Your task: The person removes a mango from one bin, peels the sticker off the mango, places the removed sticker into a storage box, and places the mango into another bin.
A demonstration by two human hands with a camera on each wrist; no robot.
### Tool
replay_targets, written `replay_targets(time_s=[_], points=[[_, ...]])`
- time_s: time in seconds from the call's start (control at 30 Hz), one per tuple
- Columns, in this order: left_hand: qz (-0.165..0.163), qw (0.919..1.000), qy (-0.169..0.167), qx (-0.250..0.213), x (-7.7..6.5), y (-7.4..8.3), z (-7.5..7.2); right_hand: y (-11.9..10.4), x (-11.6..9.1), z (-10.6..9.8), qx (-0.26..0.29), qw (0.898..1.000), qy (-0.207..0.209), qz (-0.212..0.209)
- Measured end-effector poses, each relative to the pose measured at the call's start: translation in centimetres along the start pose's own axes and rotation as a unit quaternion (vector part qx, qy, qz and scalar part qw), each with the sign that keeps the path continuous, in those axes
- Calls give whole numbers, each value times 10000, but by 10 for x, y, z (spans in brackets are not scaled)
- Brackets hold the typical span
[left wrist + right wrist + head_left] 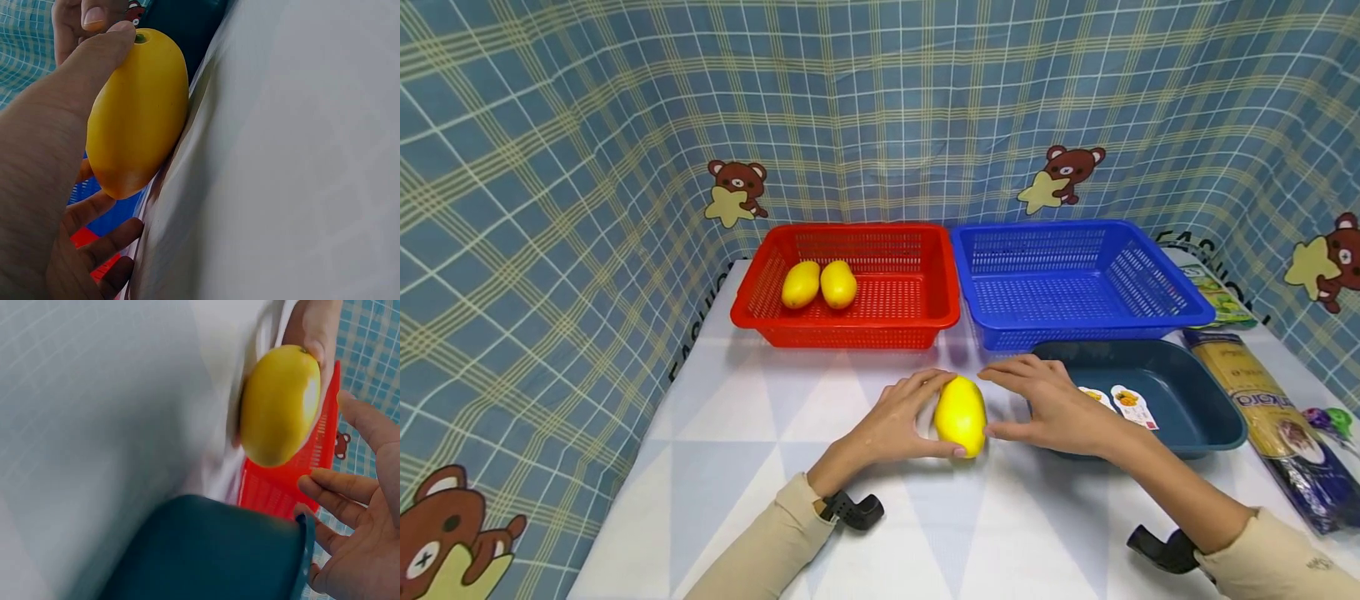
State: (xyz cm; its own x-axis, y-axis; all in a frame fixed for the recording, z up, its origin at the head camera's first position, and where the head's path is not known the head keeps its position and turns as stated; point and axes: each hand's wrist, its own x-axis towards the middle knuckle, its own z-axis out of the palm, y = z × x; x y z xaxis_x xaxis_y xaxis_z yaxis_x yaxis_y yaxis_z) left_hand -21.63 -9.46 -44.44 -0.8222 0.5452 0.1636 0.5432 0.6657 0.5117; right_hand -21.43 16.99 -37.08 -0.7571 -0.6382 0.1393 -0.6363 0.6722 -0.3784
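A yellow mango (961,417) is in front of me, between my two hands. My left hand (891,425) holds it from the left, its thumb at the stem end and its fingers curving around to the far tip, as the left wrist view shows. My right hand (1048,404) is spread just to the right of the mango. In the right wrist view a gap shows between those spread fingers (344,484) and the fruit, and the palm holds nothing. Two more mangoes (838,285) lie side by side in the left part of the red basket (850,336).
A blue basket (1082,321) stands right of the red one. Partly behind my right hand is a dark teal tub (1195,400) with stickers (1133,407) inside. Along the right edge lie a gold and blue packet (1270,417), a green packet (1221,300) and small wrapped items (1326,419).
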Motion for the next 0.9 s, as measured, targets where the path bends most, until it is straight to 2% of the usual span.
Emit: replay_targets(time_s=[0.23,0.53,0.77,0.83,0.9], points=[[31,10000,4,-22,1,0,1,-1,7,9,18,9999,-153,-55],[113,9999,19,92,1,-1,0,-2,13,19,-386,9985,-356,-175],[176,9996,-119,185,0,-4,-8,-6,18,23,-673,9967,-376,-256],[177,9998,-49,112,1,-5,-13,-6,18,24,-738,9964,-334,-247],[164,9997,157,-25,1,-6,-18,-6,18,25,-775,9962,-303,-245]])
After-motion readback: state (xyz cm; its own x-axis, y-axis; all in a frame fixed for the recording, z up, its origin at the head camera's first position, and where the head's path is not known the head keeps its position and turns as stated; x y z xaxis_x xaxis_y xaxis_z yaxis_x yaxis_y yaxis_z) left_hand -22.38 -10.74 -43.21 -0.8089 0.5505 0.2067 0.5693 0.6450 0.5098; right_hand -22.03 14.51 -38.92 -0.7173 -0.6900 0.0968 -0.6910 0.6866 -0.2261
